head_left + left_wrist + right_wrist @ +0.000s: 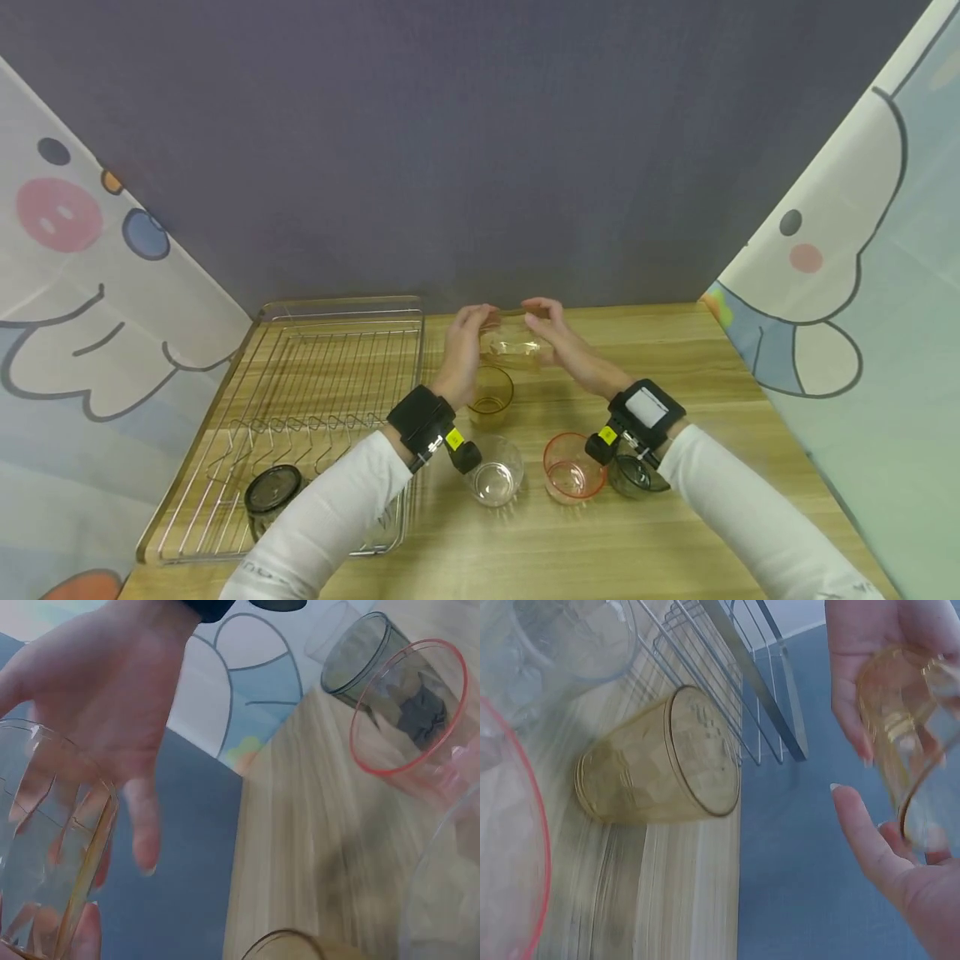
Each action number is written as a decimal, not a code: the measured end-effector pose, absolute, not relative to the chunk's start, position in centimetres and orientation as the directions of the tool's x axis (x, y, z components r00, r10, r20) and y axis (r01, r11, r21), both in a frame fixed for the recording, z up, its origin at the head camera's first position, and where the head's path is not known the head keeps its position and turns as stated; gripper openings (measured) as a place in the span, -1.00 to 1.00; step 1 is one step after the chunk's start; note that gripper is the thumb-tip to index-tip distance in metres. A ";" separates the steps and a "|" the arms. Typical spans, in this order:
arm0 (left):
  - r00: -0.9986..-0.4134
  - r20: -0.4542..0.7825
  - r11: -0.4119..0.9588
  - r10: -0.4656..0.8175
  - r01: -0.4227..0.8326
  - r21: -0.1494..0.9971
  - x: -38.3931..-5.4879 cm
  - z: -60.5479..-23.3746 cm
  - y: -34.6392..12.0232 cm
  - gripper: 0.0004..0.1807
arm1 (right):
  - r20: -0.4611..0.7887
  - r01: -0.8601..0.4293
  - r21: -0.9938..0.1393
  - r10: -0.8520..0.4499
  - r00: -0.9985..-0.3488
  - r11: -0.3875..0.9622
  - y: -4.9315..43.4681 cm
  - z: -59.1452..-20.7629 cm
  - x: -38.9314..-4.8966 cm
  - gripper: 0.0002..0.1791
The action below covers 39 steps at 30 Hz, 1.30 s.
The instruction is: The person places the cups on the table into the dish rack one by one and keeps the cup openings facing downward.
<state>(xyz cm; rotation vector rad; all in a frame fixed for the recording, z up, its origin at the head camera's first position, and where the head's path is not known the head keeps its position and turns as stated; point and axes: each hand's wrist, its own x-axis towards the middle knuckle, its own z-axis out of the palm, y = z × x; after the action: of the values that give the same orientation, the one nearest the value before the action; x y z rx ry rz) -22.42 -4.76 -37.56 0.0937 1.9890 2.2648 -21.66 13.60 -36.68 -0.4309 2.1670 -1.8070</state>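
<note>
An amber drinking glass (510, 340) lies on its side in the air between both hands, above the far part of the wooden table. My left hand (467, 346) holds it at its left end. At the other end, the fingers of my right hand (564, 342) bend around the glass. In the right wrist view the glass (892, 712) has its dark rim towards the right hand (930, 900). A second amber glass (491, 396) stands upright just below the held one. The left wrist view shows the right palm (105, 697) facing the glass, its fingers partly seen through it.
Nearer me stand a clear glass (495, 479), a red-rimmed glass (573, 475) and a dark grey glass (636, 477), partly behind the right wrist camera. A wire drying rack (352, 367) at left holds a dark upturned glass (273, 489). A grey wall (480, 167) bounds the back.
</note>
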 end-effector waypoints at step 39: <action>-0.993 0.117 0.055 -0.011 0.116 0.992 -23.0 -31.4 -19.0 -0.68 | 0.040 -0.109 -0.954 -0.242 -0.969 0.279 21.0 -36.7 -22.9 -0.26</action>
<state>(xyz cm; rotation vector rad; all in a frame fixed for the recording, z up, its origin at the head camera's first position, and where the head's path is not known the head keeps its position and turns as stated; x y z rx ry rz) -23.04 -19.04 -31.40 0.1168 2.3474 2.2222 -22.94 20.97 -36.71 -0.3339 2.4204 -1.7901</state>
